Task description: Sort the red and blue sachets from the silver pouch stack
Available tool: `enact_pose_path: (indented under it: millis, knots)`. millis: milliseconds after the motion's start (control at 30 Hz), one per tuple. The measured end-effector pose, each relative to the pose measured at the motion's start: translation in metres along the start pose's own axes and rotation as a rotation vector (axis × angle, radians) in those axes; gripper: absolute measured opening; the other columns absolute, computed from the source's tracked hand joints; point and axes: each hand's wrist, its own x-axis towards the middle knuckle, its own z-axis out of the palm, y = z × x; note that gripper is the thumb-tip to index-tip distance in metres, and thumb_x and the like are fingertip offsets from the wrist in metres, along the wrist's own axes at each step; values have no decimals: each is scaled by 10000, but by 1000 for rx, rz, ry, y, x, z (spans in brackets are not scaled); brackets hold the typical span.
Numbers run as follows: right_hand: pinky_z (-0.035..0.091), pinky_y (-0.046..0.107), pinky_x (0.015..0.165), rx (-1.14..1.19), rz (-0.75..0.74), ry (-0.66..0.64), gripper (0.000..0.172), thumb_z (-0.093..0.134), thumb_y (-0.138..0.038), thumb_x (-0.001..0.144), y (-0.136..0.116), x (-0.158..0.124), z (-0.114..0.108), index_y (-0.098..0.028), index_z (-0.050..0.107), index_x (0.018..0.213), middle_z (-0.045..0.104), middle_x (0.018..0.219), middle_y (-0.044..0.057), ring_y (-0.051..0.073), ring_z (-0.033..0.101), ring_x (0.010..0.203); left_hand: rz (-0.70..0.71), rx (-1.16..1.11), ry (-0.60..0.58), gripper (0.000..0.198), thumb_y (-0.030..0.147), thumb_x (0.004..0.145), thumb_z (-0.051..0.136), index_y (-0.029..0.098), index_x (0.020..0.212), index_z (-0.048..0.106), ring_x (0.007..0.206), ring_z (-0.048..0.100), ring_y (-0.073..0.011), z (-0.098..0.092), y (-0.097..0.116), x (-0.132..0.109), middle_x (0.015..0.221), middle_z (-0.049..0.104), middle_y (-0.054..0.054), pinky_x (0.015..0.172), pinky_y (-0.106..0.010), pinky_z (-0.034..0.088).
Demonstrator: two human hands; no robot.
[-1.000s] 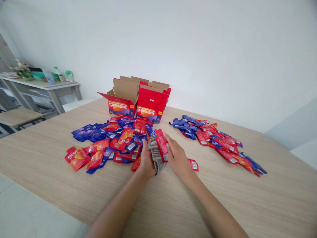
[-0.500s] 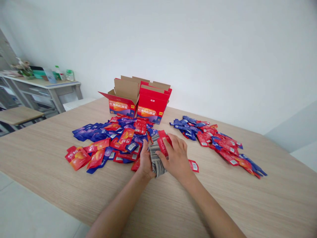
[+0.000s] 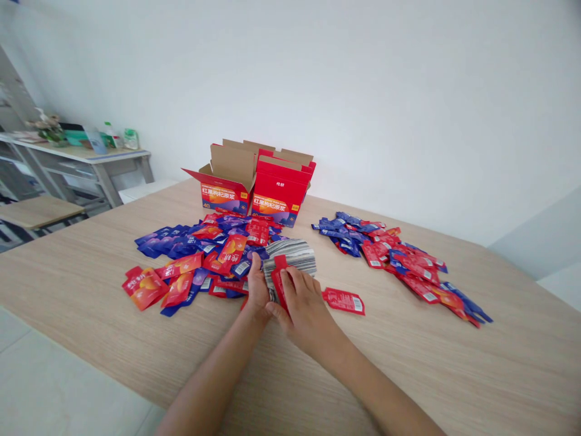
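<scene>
A grey striped cloth (image 3: 296, 253) lies across my left hand (image 3: 258, 289), whose thumb points up while its other fingers are hidden beneath the fabric. On top of the cloth, my right hand (image 3: 303, 306) grips a red sachet (image 3: 278, 283), its fingers curled over it. Just right of my hands a single red sachet (image 3: 347, 301) lies flat on the wooden table (image 3: 490, 369), barcode showing. Beyond my left hand spreads a heap of red and blue sachets (image 3: 231, 253), partly covered by the hand and cloth.
Two red cartons stand behind the heap: the left carton (image 3: 224, 198) has its flaps spread, and the right carton (image 3: 279, 188) has a raised front panel. More red and blue sachets (image 3: 376, 248) trail along the right. A white wall (image 3: 385, 109) rises behind the table.
The cloth has opened out away from me. My right hand has moved slightly left and nearer with the red sachet, uncovering more of the single sachet on the table.
</scene>
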Motion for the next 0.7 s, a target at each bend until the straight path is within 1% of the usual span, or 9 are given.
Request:
enact_pose_path:
  millis: [67,133,200,300,367,433,500,567,700]
  knots:
    - [367,562,1088,-30,-24,29,624,510,-497,964,4,1,4,-58,481,1406,484,1458,237,383,460,1312,-33,-7,-25,677,638,955,333,99,1202,660,1009,706,-291,-2,-3,1,1066,747,-145,976,-430,509]
    - [264,571,1161,-45,-55,48,681,470,-521,976,11,3,7,-32,426,1448,397,1535,244,376,352,1422,-77,-11,-63,646,623,948,381,110,1239,645,1044,697,-295,-4,-8,1,1100,742,-139,1014,-435,483]
    - [204,562,1192,-48,-76,37,755,457,-558,970,19,5,8,-2,375,1475,338,1567,259,362,271,1477,-109,-6,-79,617,604,941,425,119,1259,635,1073,687,-301,-5,-14,1,1123,738,-132,1036,-438,467]
    - [200,566,1195,-33,-87,-21,892,494,-648,916,31,9,6,-5,320,1509,342,1560,272,356,281,1480,-151,19,-70,603,604,940,433,141,1273,628,1097,679,-304,-3,-21,0,1134,736,-121,1040,-439,464]
    - [191,579,1194,-22,-87,-50,938,525,-687,877,36,12,2,-47,308,1528,333,1569,257,353,294,1476,-191,41,-76,622,621,939,417,142,1276,626,1105,677,-306,-1,-24,-1,1129,736,-123,1034,-440,468]
    - [170,594,1196,-11,-103,-62,968,559,-707,842,39,14,-2,-71,317,1531,309,1582,249,356,276,1483,-207,51,-94,648,640,934,405,131,1268,627,1105,676,-307,3,-25,-3,1114,737,-131,1029,-441,472]
    - [159,600,1199,7,-128,-62,1027,604,-727,795,39,15,-5,-57,329,1523,295,1586,257,364,250,1491,-183,44,-114,638,628,946,384,127,1253,633,1099,679,-303,6,-23,-5,1097,739,-132,1025,-441,475]
    - [169,590,1203,34,-154,-76,1071,633,-746,756,36,15,-8,-41,348,1510,316,1574,264,361,261,1487,-150,32,-108,619,604,959,367,122,1234,641,1093,681,-302,9,-20,-7,1086,740,-135,1023,-444,478]
    - [198,560,1206,77,-194,-127,1047,593,-775,772,28,11,-6,-51,376,1497,360,1557,250,342,325,1462,-101,10,-8,647,627,948,349,101,1123,680,1065,688,-317,7,-9,-7,1065,740,-157,1000,-462,496]
